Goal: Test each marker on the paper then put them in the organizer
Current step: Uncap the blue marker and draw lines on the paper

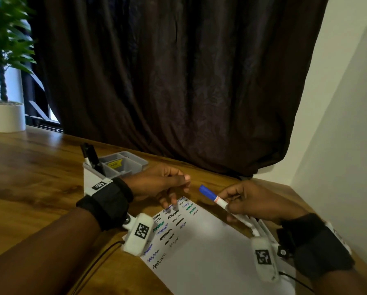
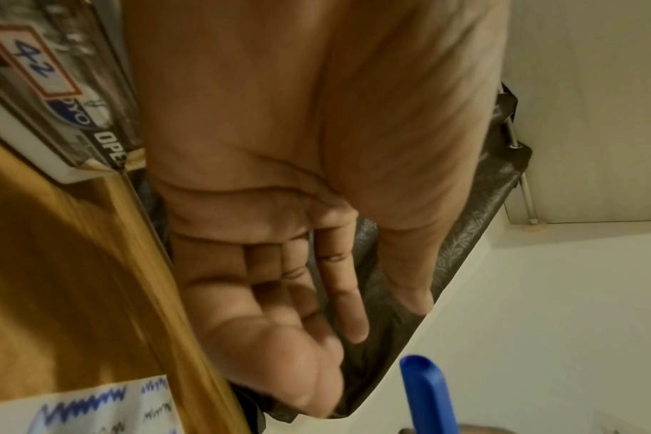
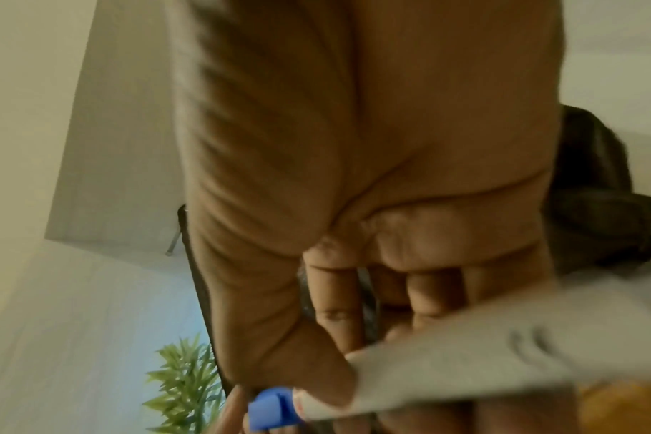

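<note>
The right hand (image 1: 250, 201) has its grip curled round a white marker (image 1: 223, 204) with a blue cap (image 1: 207, 192), held above the scribbled paper (image 1: 199, 241). The left hand (image 1: 161, 184) hovers released beside it. The grey organizer (image 1: 123, 165) sits behind on the wooden counter (image 1: 33, 177), before a dark curtain (image 1: 178, 81).

A dark brown curtain (image 1: 167, 81) is hanging across the centre; a pale wall (image 1: 348, 103) is filling the right; a potted plant (image 1: 4, 60) is standing upper left on the wooden table (image 1: 29, 177).

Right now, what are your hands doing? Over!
Right hand grips capped blue marker. Left hand open, empty, reaching toward cap. Paper below, nothing blocking.
</note>
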### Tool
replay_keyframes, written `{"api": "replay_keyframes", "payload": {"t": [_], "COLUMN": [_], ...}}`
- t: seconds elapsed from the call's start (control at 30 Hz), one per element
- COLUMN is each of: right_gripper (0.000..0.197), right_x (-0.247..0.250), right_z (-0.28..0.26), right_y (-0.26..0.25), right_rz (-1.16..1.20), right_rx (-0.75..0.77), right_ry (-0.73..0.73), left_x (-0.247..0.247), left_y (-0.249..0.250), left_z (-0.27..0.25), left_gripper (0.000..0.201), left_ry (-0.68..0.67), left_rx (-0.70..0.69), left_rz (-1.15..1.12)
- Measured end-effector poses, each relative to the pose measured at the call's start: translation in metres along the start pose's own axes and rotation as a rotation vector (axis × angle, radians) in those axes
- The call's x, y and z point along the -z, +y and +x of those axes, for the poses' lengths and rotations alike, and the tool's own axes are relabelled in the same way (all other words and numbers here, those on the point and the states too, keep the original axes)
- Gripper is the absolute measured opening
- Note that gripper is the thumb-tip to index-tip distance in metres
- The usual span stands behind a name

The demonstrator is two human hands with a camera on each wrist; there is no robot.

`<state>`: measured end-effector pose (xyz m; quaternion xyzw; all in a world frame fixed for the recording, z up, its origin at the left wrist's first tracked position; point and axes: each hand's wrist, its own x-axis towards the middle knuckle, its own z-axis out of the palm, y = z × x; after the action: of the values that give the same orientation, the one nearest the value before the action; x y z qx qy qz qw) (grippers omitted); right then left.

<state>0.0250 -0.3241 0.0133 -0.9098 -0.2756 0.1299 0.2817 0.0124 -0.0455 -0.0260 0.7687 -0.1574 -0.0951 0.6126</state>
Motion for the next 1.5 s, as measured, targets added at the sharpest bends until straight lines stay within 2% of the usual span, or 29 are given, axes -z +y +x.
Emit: {"api": "replay_keyframes", "payload": {"t": [0.17, 0.57, 0.8, 1.2, 1.3, 1.37, 1.43, 1.5], "right_gripper": [0.012, 0.024, 0.034, 0.033, 0.044, 0.046, 0.040, 0.025], "right_x": [-0.005, -0.011, -0.030, -0.038, -0.035, -0.035, -0.033, -0.028], "right_z": [0.018, 0.053, 0.063, 0.061, 0.061, 0.062, 0.064, 0.066], "right_y": [-0.020, -0.043, -0.038, -0.033, -0.032, -0.032, -0.031, -0.028], "right_rz": [-0.052, -0.340, -0.421, -0.570, -0.569, -0.551, -0.484, -0.345], "right_rx": [0.120, 0.251, 0.318, 0.371, 0.328, 0.264, 0.181, 0.088], "right_ry": [0.065, 0.231, 0.289, 0.336, 0.324, 0.309, 0.257, 0.149], "left_x": [-0.002, 0.004, 0.006, 0.011, 0.009, 0.008, 0.008, 0.010], "left_y": [0.002, -0.001, -0.003, -0.012, -0.012, -0.010, -0.011, -0.012], "left_z": [-0.002, 0.002, 0.003, 0.008, 0.006, 0.005, 0.003, 0.003], "left_gripper": [0.034, 0.030, 0.013, 0.020, 0.016, 0.016, 0.024, 0.034], "left_ry": [-0.014, 0.105, 0.195, 0.205, 0.179, 0.124, 0.033, -0.034], "left_rx": [-0.037, -0.131, -0.129, -0.098, -0.069, 0.001, 0.122, 0.240], "left_rz": [-0.017, 0.005, 0.042, 0.111, 0.068, 0.018, -0.026, -0.038]}}
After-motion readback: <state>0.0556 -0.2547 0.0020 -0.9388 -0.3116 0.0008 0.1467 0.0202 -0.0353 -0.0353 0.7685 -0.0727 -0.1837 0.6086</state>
